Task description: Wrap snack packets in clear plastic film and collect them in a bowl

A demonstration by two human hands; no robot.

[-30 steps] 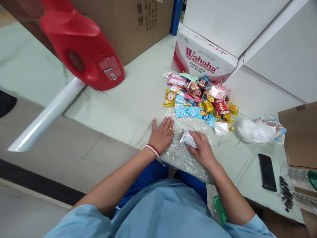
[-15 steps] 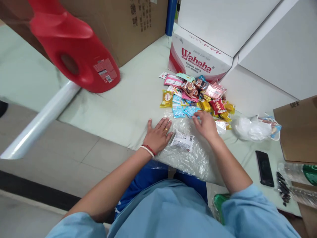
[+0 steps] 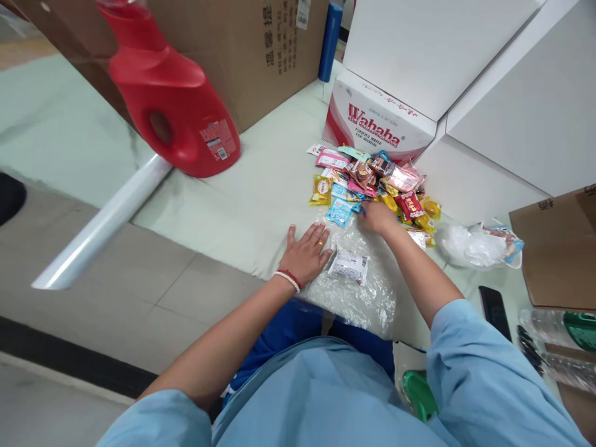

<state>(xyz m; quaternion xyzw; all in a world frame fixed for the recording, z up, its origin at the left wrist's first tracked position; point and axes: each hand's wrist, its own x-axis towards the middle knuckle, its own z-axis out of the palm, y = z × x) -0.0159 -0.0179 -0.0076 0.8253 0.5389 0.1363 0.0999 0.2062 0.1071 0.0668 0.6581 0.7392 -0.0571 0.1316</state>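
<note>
My left hand (image 3: 305,254) lies flat with its fingers apart, pressing the left edge of a clear plastic bag (image 3: 372,301) spread on the table. On the bag rests a small white printed snack packet (image 3: 349,266), just right of my left hand. My right hand (image 3: 378,217) reaches to the front of a heap of wrapped snacks (image 3: 363,171). Its fingers are closed at a blue snack packet (image 3: 357,207), mostly hidden by the hand. Another blue-and-white packet (image 3: 341,212) lies to the left of those fingers.
Behind the heap stands a Wahaha carton (image 3: 377,118). A red jug (image 3: 186,118) and a film roll (image 3: 105,220) are at left. To the right lie a bunched white plastic bag (image 3: 472,245), a phone (image 3: 495,313) and a clear bottle (image 3: 540,324).
My right hand has moved up and left into the front of the snack heap, its fingers closing at a blue packet. My left hand stays flat on the clear bag. The view has shifted slightly.
</note>
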